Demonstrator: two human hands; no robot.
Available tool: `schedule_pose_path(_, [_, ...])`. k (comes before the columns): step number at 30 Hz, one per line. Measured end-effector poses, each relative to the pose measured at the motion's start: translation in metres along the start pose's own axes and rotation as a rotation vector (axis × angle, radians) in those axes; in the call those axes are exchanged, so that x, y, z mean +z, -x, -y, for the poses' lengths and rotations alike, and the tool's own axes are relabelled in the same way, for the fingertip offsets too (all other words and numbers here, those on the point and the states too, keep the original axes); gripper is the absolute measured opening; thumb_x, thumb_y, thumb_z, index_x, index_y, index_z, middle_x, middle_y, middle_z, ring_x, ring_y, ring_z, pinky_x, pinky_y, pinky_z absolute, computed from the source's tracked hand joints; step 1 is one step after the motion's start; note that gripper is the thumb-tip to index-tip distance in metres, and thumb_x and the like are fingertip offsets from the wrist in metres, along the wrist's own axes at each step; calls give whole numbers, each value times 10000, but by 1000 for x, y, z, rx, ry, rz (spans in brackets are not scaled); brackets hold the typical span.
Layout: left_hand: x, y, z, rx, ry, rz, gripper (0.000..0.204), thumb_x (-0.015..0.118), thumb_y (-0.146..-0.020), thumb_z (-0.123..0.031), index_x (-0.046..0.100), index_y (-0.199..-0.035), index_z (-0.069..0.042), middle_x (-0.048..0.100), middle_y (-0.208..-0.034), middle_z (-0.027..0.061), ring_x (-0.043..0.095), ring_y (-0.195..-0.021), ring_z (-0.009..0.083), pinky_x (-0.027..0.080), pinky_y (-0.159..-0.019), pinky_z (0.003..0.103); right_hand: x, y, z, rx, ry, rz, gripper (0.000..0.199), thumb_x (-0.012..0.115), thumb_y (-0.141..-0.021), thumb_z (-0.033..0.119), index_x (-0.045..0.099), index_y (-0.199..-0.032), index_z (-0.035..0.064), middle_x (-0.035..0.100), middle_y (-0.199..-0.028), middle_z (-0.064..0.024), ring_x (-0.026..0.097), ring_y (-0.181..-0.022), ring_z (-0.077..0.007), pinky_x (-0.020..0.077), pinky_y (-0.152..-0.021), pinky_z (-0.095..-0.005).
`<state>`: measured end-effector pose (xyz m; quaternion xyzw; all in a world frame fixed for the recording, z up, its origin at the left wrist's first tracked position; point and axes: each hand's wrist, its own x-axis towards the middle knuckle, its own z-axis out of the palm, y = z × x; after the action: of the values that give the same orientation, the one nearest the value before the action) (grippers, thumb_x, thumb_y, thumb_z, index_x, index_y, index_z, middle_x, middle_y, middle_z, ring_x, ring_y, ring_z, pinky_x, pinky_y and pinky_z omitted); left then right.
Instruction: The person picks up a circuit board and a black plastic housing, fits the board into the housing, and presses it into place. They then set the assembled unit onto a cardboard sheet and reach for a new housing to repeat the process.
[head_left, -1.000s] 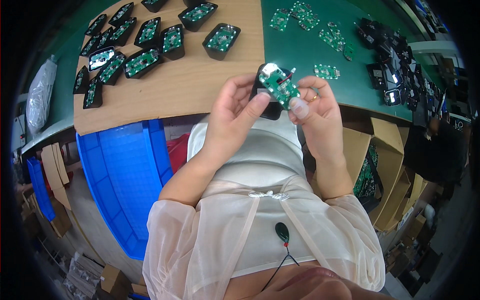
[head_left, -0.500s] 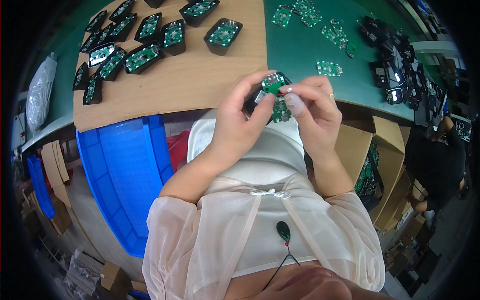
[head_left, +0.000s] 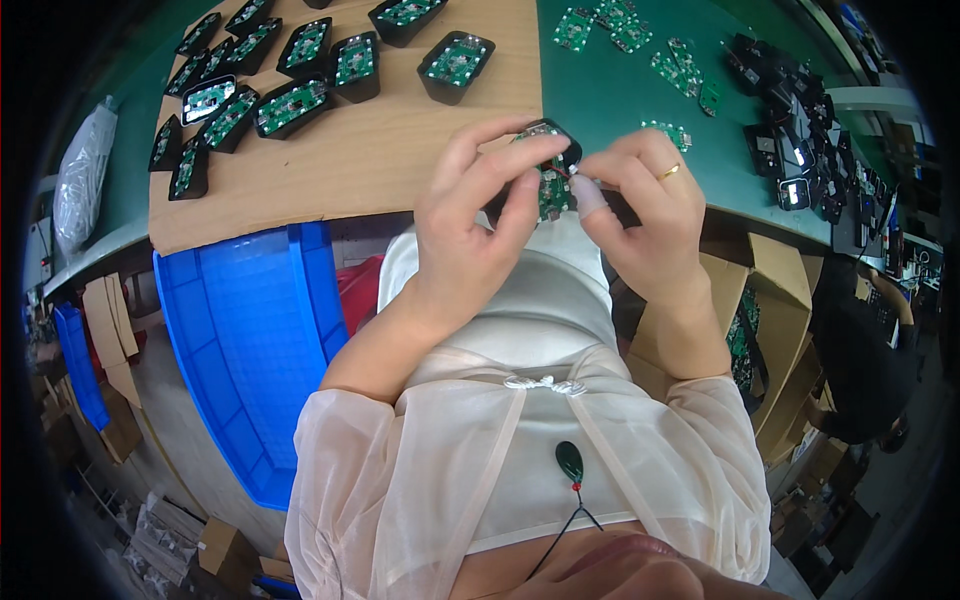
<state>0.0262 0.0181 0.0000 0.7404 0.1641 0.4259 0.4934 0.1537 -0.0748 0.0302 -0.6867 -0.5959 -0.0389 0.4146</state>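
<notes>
My left hand (head_left: 465, 215) is closed round a green circuit board (head_left: 553, 200) and a black plastic casing (head_left: 560, 135), just past the table's near edge. Its fingers lie across the board and hide much of it. From the right, my right hand (head_left: 655, 215) pinches a small white plug (head_left: 574, 170) on a thin red wire between thumb and fingertips, close against the board. Whether the plug sits in a socket I cannot tell. A ring is on one finger of this hand.
Several black casings with boards (head_left: 455, 65) stand on cardboard (head_left: 330, 180) at the left. Loose boards (head_left: 675, 68) lie on the green table, with a pile of black casings (head_left: 790, 120) farther right. Below are a blue bin (head_left: 230, 350) and a carton (head_left: 780, 270). Another person (head_left: 865, 350) is at the right.
My left fingers have shifted over the board, covering more of it, and the board has tilted. The right hand has drawn slightly right, with the white plug and red wire now showing at its fingertips.
</notes>
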Motion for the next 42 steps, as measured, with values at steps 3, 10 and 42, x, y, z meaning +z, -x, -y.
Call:
schedule_pose_path(3, [-2, -2, -6, 42, -67, 15, 268, 572, -745, 65, 639, -963, -76, 542, -1046, 122, 578, -663, 138, 483, -576, 236, -3, -6, 1, -152, 128, 24, 140, 663, -606, 45, 579, -716, 69, 490, -703, -38, 476, -604, -199, 377, -504, -296])
schedule_pose_path(10, [3, 0, -3, 97, -56, -24, 201, 618, -734, 41, 628, -909, -58, 536, -1049, 118, 572, -632, 132, 484, -532, 245, -7, -10, 5, -191, 196, 79, 140, 655, -617, 67, 579, -734, 78, 500, -734, -21, 488, -663, -197, 376, -571, -310])
schedule_pose_path(42, [-5, 2, -5, -394, 299, 56, 265, 575, -806, -35, 566, -1069, -12, 590, -881, 28, 495, -647, 32, 389, -510, 178, -12, -6, 1, -76, -199, 136, 164, 634, -655, -57, 582, -782, 32, 526, -680, -54, 471, -575, -148, 350, -490, -249])
